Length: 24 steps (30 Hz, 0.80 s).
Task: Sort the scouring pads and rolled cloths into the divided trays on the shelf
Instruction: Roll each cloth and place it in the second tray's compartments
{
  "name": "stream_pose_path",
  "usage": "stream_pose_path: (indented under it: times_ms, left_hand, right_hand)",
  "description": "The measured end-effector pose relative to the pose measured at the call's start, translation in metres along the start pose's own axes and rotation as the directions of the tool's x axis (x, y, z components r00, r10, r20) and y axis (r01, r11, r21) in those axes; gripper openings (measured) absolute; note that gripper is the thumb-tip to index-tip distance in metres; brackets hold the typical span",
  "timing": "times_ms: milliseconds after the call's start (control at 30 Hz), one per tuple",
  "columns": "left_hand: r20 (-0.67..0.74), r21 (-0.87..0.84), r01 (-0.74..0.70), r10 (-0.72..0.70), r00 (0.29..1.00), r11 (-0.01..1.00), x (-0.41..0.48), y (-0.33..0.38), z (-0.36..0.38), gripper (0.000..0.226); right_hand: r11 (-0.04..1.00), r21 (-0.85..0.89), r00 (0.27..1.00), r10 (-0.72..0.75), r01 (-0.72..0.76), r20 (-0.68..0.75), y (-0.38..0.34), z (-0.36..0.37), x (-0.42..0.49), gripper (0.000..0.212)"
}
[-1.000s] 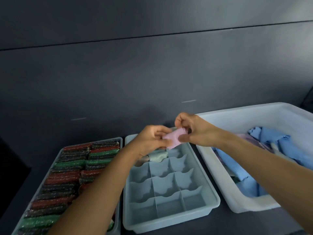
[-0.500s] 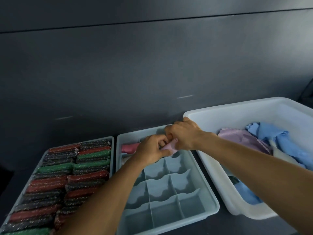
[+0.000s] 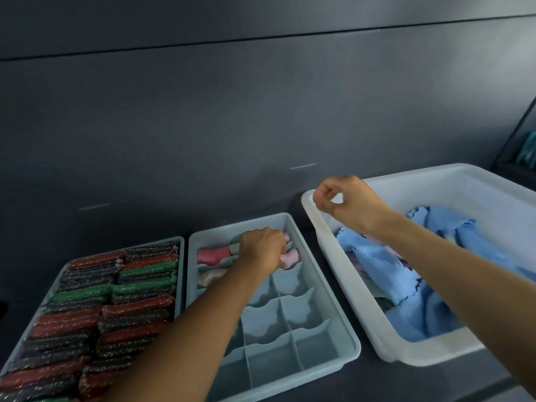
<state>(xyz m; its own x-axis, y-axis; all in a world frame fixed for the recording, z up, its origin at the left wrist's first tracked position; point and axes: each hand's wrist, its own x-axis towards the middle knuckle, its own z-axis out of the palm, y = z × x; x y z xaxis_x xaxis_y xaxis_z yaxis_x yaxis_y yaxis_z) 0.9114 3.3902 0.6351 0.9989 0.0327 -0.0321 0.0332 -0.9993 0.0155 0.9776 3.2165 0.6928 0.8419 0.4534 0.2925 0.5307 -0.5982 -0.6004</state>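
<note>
Poking from left fingers [image 3: 278,248], pink cloth [image 3: 291,259]

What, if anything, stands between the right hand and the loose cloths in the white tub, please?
Nothing visible does: the right hand is over the white tub's rim, empty, and the blue cloths lie uncovered in it.

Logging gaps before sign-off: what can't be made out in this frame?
Head view: left hand hides most of the pink cloth and its cell.
Head view: left arm covers left cells of the divided tray.
Head view: bottom-left edge cuts off the pad tray.
Head view: right edge cuts off the bin; blue cloths bury what's beneath.
</note>
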Motion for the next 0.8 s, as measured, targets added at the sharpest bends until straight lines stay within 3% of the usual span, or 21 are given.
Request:
stream_pose_path:
  times_ms: [100,167,267,333,400,500,633,700,800]
  left_hand:
    - [0.059,-0.071,-0.014,0.018,0.998,0.997,-0.002,-0.004,-0.003,0.029]
    - [0.077,-0.117,-0.018,0.027,0.997,0.993,-0.004,-0.008,-0.002,0.026]
    - [0.042,-0.227,0.005,0.004,0.999,0.974,-0.009,-0.010,0.001,0.023]
    - [-0.006,-0.318,0.006,-0.008,1.000,0.948,-0.014,-0.010,0.003,0.023]
    - [-0.056,-0.426,0.002,-0.028,0.998,0.905,-0.020,-0.011,0.003,0.023]
    - [-0.123,-0.671,-0.022,-0.082,0.989,0.741,-0.034,-0.011,-0.002,0.019]
    - [-0.132,-0.909,-0.048,-0.176,0.975,0.414,-0.059,0.006,-0.021,0.009]
    - [-0.116,-0.952,-0.062,-0.164,0.980,0.300,-0.066,0.018,-0.029,0.011]
    - [-0.073,-0.968,-0.037,-0.134,0.988,0.248,-0.067,0.033,-0.040,0.012]
  right_hand:
    - [0.968,-0.111,0.974,0.218,-0.223,-0.059,0.024,-0.012,-0.007,0.008]
    - [0.917,-0.257,0.936,0.338,-0.305,0.094,0.035,-0.019,-0.015,0.008]
    - [0.818,-0.541,0.843,0.422,-0.195,0.333,0.040,-0.017,-0.033,0.040]
    - [0.706,-0.703,0.843,0.425,-0.080,0.330,0.044,-0.008,-0.043,0.042]
    - [0.652,-0.757,0.861,0.415,-0.056,0.294,0.049,-0.002,-0.046,0.030]
    - [0.785,-0.595,0.870,0.404,-0.172,0.282,0.050,-0.018,-0.041,0.011]
    - [0.898,-0.389,0.916,0.317,-0.206,0.247,0.043,-0.035,-0.039,0.020]
    - [0.886,-0.428,0.906,0.316,-0.176,0.283,0.040,-0.029,-0.046,0.026]
    - [0.765,-0.640,0.824,0.406,-0.071,0.395,0.036,-0.012,-0.051,0.055]
